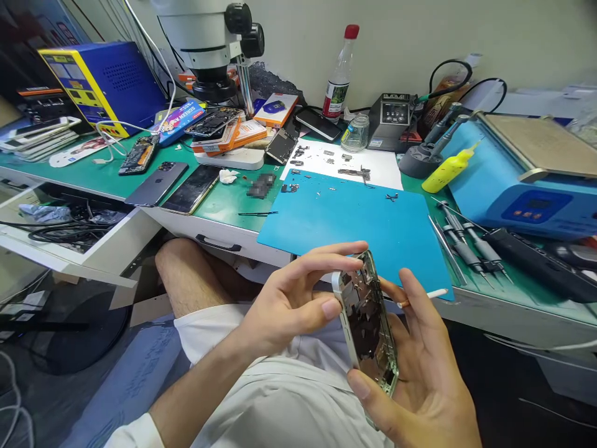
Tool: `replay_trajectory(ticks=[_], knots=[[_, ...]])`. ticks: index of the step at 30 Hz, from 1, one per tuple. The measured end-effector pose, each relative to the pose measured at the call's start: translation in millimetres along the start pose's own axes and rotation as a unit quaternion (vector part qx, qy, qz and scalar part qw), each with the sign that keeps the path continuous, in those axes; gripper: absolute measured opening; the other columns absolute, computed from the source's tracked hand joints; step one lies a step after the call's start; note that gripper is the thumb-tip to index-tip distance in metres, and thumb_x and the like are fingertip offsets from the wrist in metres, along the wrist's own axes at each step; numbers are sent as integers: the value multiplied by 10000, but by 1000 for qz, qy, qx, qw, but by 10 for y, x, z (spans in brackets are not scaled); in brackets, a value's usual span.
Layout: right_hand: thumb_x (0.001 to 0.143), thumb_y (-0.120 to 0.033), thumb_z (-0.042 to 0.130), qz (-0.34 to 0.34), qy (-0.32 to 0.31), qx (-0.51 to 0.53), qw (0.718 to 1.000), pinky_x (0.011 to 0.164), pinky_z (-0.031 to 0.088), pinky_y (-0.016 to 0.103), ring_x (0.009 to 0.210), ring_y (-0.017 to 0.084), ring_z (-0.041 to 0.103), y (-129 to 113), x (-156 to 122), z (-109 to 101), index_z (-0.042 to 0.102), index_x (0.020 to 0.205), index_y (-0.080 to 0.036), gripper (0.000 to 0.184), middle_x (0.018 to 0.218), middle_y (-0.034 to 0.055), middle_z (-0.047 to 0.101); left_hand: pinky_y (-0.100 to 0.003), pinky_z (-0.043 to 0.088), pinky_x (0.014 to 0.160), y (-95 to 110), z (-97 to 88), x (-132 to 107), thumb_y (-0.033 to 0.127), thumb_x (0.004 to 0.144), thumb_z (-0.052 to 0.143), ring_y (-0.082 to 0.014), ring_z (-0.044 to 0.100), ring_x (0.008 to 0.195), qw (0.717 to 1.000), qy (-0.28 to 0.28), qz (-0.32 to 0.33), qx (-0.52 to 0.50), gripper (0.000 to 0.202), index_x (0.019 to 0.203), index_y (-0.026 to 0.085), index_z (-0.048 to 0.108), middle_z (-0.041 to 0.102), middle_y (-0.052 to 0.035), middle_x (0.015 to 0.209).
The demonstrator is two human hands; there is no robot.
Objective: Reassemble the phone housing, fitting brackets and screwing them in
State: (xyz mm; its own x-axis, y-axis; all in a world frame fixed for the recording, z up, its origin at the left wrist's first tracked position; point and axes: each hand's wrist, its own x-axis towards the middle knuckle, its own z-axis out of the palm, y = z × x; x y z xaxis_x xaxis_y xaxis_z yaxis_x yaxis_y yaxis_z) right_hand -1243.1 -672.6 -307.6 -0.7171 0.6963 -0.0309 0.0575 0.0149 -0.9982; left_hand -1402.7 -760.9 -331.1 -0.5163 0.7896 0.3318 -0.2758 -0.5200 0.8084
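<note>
- Along the back, an off-white painted wall [298, 37] with a dark, rough patch [275, 78].
- Before it, a white workbench [184, 224] with a glossy green top [221, 203].
- At left, a pulled-out white drawer [124, 239] with black cables [69, 231] inside.
- Below, a dark grey floor [51, 381] in dimmer light.

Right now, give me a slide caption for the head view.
Left hand and right hand hold an opened phone frame near a blue mat.

Smooth metallic phone frame [369, 318], matt mat [347, 214], smooth paper sheet [385, 171], glossy glass jar [356, 133]
</note>
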Motion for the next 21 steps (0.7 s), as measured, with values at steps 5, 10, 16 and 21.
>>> replay_trajectory(ticks=[5, 10, 16, 21], knots=[[860, -403, 865, 7, 12, -10, 1000, 1100, 596, 389, 1515, 308, 529, 16, 0, 7, 377, 1645, -494, 928, 1666, 26, 494, -378, 489, 1167, 26, -9, -7, 244, 965, 813, -259, 583, 1442, 999, 15, -30, -27, 229, 1175, 327, 773, 612, -26, 1574], [837, -430, 882, 24, 7, -1, 1000, 1111, 589, 389, 1507, 306, 540, 41, 25, -10, 393, 1640, -483, 942, 1651, 24, 513, -323, 498, 1127, 27, -3, -15, 208, 963, 814, -226, 586, 1426, 997, 29, -51, -44, 228, 1158, 311, 760, 605, -23, 1570], [822, -449, 892, 44, 4, 15, 999, 1076, 605, 364, 1519, 301, 528, 68, 41, -23, 409, 1625, -499, 939, 1650, 16, 515, -303, 519, 1086, 28, 20, -40, 203, 969, 808, -219, 587, 1424, 996, 47, -60, -40, 211, 1142, 316, 767, 613, -14, 1558], [802, -478, 911, 67, 6, 34, 997, 1001, 626, 288, 1512, 296, 537, 84, 52, -27, 424, 1618, -499, 951, 1670, 25, 493, -328, 499, 1127, 22, 11, -25, 218, 984, 793, -233, 571, 1448, 998, 39, -43, -12, 242, 1196, 332, 776, 619, -25, 1563]])
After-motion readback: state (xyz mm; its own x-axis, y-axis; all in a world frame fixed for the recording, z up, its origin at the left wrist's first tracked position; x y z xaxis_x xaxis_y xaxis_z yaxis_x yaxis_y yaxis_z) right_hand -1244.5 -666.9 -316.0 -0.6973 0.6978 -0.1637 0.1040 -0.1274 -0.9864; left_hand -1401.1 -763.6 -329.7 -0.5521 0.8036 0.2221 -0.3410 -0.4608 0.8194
